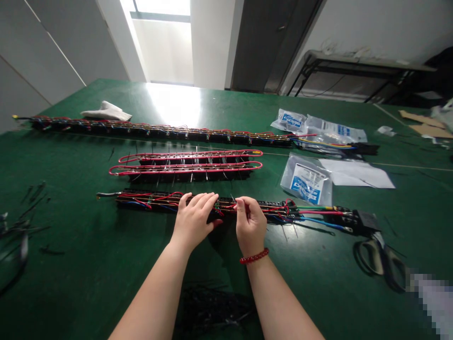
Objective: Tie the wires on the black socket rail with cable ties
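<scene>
A long black wired strip [163,200] with red, blue and green wires lies across the green table [88,274]. Over its middle rests my left hand [194,218], fingers spread across the top and thumb at the near side. Just to the right, my right hand [250,222] is closed in a pinch at the strip; what it pinches is too small to make out. A red bead bracelet [254,257] is on my right wrist. Behind the hands lie two shorter black pieces [191,169] with looped red wires and thin ties sticking out.
A longer wired strip [159,131] lies farther back, near a white cloth [106,112]. Plastic bags [307,182] and white paper [354,173] are at the right. Scissors [384,259] lie at the near right. Black ties [212,304] are scattered near the front and left.
</scene>
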A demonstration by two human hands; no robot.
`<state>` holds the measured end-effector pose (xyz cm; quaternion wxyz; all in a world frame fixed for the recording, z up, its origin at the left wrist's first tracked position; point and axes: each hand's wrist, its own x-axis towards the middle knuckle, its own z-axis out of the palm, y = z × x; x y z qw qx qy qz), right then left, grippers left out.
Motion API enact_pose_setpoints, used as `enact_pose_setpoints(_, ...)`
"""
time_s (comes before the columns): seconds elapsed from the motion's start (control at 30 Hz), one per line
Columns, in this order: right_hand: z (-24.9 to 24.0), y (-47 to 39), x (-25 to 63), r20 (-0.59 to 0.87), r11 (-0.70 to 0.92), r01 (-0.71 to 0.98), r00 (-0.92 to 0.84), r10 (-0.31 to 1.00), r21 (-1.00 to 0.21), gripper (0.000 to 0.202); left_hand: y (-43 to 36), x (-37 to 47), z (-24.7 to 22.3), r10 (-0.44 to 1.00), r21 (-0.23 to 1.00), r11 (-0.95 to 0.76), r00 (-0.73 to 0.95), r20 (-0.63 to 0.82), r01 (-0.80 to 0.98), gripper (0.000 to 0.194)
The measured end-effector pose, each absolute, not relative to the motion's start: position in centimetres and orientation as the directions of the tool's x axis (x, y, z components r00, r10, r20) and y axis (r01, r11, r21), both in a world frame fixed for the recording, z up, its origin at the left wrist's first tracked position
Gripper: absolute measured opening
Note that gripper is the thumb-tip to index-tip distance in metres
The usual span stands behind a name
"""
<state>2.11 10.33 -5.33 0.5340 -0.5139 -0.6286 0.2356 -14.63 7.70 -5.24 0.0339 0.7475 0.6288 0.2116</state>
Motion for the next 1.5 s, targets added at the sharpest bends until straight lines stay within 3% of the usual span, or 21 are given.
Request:
enact_pose_setpoints(0.2, -5.16, 10.18, 1.99, 0.444, 0.370, 0.413, 0.095, 0.891, -0.832, 0.022, 7.72, -14.49, -4.95, 0.962, 0.302, -0.197, 0.125, 0.243, 0.933, 0.047)
enact_pose_setpoints(0.7, -4.90, 10.07, 1.96, 0.451, 0.369, 0.455, 0.083, 0.889, -0.811, 0.022, 7.76, -14.50, -4.79, 0.953, 0.233, -0.225, 0.164, 0.254, 0.946, 0.044)
enact_pose_setpoints(1.0, -4.78, 10.06, 1.88, 0.463, 0.383, 0.456, 0.073, 0.883, -0.803, 0.020, 7.63, -14.25, -4.70, 0.944, 0.234, -0.235, 0.164, 0.286, 0.943, 0.053)
enact_pose_setpoints(1.5, -4.75, 9.97, 1.66, 0.478, 0.395, 0.484, 0.056, 0.877, -0.781, 0.020, 8.10, -13.82, -4.78, 0.942, 0.230, -0.258, 0.191, 0.277, 0.938, 0.049)
